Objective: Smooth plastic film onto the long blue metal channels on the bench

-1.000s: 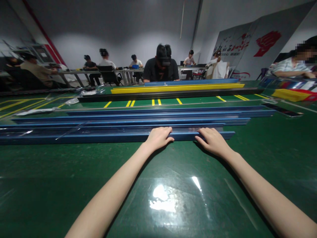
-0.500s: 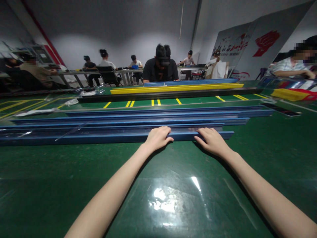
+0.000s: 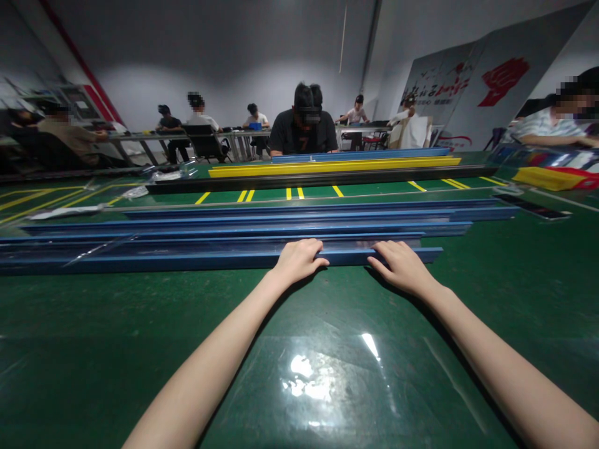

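A long blue channel strip [image 3: 187, 261] with raised edges lies across the green table before me. My left hand [image 3: 302, 255] holds its near edge, fingers over the top and thumb on the front side. Farther right, my right hand [image 3: 397, 263] is curled over the same edge in the same way, close to the strip's right end. Both hands' fingertips are partly hidden inside the channel. Shiny clear plastic film [image 3: 100, 249] shows in the left part of the channel. More blue strips [image 3: 243, 228] lie parallel just behind it.
Farther back lie a black strip [image 3: 327, 178] and a yellow strip [image 3: 334, 166]. A flat dark phone-like object [image 3: 533, 206] is at right, near a yellow and red item [image 3: 547, 178]. A person [image 3: 303, 131] sits opposite. Clear sheeting [image 3: 365, 399] covers the near green tabletop.
The bright crease of clear film in the channel has shifted left. Both hands stay almost where they were on the blue channel strip's edge.
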Demonstrator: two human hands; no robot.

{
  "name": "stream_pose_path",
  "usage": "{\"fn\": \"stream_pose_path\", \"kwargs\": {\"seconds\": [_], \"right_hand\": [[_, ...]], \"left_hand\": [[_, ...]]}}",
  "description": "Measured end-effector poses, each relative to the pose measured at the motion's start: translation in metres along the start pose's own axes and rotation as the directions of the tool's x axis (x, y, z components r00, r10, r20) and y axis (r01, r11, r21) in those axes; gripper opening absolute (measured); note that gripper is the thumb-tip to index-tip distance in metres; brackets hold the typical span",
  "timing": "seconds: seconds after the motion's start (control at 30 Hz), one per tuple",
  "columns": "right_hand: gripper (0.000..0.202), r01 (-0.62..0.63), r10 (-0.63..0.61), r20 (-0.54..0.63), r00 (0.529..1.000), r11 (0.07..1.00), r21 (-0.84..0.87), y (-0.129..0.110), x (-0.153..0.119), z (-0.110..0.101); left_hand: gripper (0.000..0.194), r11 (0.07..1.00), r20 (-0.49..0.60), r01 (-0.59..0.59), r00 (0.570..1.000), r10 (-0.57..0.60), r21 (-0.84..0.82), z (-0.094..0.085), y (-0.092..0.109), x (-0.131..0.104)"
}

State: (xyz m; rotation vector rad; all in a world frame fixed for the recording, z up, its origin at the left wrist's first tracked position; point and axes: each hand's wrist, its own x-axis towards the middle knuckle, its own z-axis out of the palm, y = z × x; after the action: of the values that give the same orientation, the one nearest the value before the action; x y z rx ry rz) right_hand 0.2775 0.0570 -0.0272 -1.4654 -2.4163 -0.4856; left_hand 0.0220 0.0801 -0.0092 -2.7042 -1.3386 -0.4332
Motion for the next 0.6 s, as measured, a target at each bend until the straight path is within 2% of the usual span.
{"fn": "stream_pose_path", "kwargs": {"seconds": [0.6], "right_hand": [[0.033,0.001,-0.001,0.003,1.0,1.0,0.001,-0.0003,0.0001,-0.0001]], "left_hand": [[0.026,0.999,0.025,-0.03,0.999,0.028,0.046,-0.001,0.001,-0.0014]]}}
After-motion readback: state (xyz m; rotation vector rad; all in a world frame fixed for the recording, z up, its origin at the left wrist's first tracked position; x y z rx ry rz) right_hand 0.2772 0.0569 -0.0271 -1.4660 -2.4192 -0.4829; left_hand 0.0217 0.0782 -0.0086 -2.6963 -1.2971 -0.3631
